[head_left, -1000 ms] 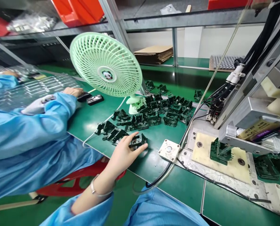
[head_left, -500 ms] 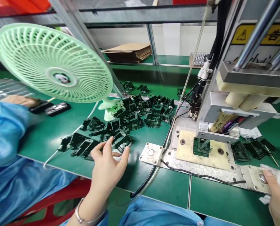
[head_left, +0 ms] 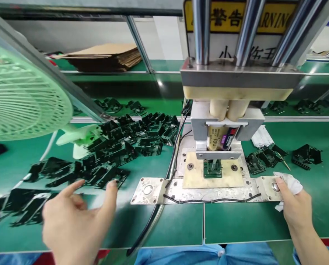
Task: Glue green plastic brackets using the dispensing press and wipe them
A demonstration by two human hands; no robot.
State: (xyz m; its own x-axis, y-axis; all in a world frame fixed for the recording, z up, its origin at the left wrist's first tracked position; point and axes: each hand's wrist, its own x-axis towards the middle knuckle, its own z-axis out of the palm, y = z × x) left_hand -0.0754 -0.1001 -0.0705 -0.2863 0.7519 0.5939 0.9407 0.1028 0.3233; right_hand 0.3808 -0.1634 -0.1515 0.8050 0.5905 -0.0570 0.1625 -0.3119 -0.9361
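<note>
My left hand hovers at the near edge of a heap of dark green plastic parts, thumb and forefinger apart with nothing between them. At the right end of the press base, my right hand has its thumb at the round metal button. A crumpled white wipe is bunched in that hand; its other fingers are partly hidden. Under the press head, one green part sits in the cream fixture plate. Another round button is on the left plate.
A pale green fan stands at the left. Black cables run over the bench edge. More green parts and a folded white paper lie right of the press. Stacked cardboard rests on the shelf behind.
The view has swung right, bringing the press to the centre and taking the neighbouring person's sleeve out of sight. My right thumb stays at the button; my left hand remains open near the parts.
</note>
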